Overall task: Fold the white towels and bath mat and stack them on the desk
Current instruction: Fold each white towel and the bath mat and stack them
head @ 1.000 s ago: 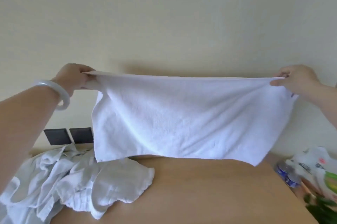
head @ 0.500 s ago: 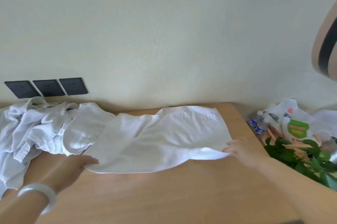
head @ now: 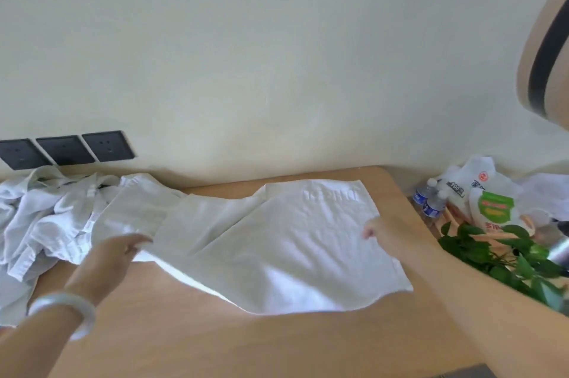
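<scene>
Brown wood fills the bottom of my view; it is the desk [head: 215,343]. My left hand [head: 107,257] reaches out flat with loose, spread fingers, its tips touching the left edge of the white towel [head: 277,248]. A pale bracelet [head: 66,310] sits on that wrist. My right hand [head: 385,234] rests on the towel's right side; I cannot tell if it pinches the cloth. The towel lies spread on the desk. Farther left is a heap of white towels [head: 46,217]. Farther right, a plastic bag [head: 489,199] sits beside two water bottles [head: 429,199] and a green plant [head: 505,254]. Three dark wall sockets [head: 64,149] are behind.
</scene>
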The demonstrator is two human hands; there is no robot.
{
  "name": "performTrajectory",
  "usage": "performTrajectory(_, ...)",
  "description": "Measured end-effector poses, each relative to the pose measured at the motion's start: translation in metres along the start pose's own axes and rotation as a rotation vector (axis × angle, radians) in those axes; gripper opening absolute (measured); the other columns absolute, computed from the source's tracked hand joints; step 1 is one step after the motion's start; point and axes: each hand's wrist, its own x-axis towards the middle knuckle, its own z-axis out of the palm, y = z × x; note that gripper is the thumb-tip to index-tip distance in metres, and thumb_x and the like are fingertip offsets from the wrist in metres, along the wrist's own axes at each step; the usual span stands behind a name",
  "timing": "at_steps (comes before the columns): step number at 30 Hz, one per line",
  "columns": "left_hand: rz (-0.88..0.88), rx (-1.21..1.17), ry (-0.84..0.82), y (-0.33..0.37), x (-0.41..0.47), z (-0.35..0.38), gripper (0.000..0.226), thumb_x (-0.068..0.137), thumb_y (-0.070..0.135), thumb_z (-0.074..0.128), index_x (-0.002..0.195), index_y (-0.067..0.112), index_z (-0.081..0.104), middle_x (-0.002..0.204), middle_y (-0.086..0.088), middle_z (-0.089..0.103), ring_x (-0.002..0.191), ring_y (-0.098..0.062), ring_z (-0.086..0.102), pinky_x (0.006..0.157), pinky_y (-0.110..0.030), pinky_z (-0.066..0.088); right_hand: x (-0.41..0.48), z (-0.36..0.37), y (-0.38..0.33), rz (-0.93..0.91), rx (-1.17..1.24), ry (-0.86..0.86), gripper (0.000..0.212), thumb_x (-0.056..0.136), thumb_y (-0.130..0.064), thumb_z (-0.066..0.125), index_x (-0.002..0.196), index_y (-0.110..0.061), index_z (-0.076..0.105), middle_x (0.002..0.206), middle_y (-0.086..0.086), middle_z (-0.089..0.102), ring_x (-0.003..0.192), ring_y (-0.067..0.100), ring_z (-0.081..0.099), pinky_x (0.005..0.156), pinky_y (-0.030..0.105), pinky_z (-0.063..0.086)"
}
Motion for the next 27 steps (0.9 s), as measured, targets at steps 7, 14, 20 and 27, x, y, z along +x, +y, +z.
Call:
performTrajectory(7, 0.079, 0.079, 0.225, 0.100, 0.096, -0.119, 0.019, 0.091, -0.001, 0.055, 0.092, 0.010, 0.071, 0.097, -0.013, 0.067, 0.092, -0.031, 0.055, 0.079, -0.033, 0.037, 0.042, -0.180, -0.089, -0.167, 0.173, 0.611, 0.020, 0.091, -0.014, 0.054, 0.099, -0.007, 0.070, 0.108, 0.011, 0.069, 0.103, 0.029, 0.061, 0.085, 0.033, 0.048)
performTrajectory(14, 0.106, -0.109, 0.372, 0.138, 0.112, -0.208, 0.027, 0.086, 0.013, 0.052, 0.077, 0.032, 0.070, 0.086, -0.001, 0.072, 0.089, -0.028, 0.063, 0.085, -0.044, 0.051, -0.001, -0.299, -0.102, -0.216, 0.435, 0.961, 0.017, 0.086, -0.016, 0.058, 0.090, -0.005, 0.071, 0.091, 0.009, 0.069, 0.095, 0.027, 0.065, 0.073, 0.028, 0.043)
performTrajectory(20, 0.137, -0.105, 0.297, 0.161, 0.083, -0.185, 0.024, 0.089, 0.013, 0.058, 0.074, 0.026, 0.071, 0.078, 0.001, 0.069, 0.078, -0.018, 0.060, 0.066, -0.032, 0.045, 0.015, -0.210, -0.099, -0.259, 0.317, 0.804, 0.014, 0.088, -0.012, 0.059, 0.083, -0.010, 0.072, 0.087, 0.009, 0.071, 0.089, 0.025, 0.065, 0.070, 0.027, 0.043)
performTrajectory(27, -0.019, 0.080, 0.090, 0.116, 0.067, -0.109, 0.009, 0.089, 0.021, 0.064, 0.089, 0.017, 0.073, 0.095, -0.004, 0.069, 0.085, -0.023, 0.060, 0.072, -0.029, 0.043, 0.012, 0.102, -0.094, -0.144, 0.074, -0.210, 0.025, 0.091, -0.035, 0.058, 0.101, -0.012, 0.052, 0.106, 0.008, 0.054, 0.107, 0.028, 0.057, 0.080, 0.032, 0.043)
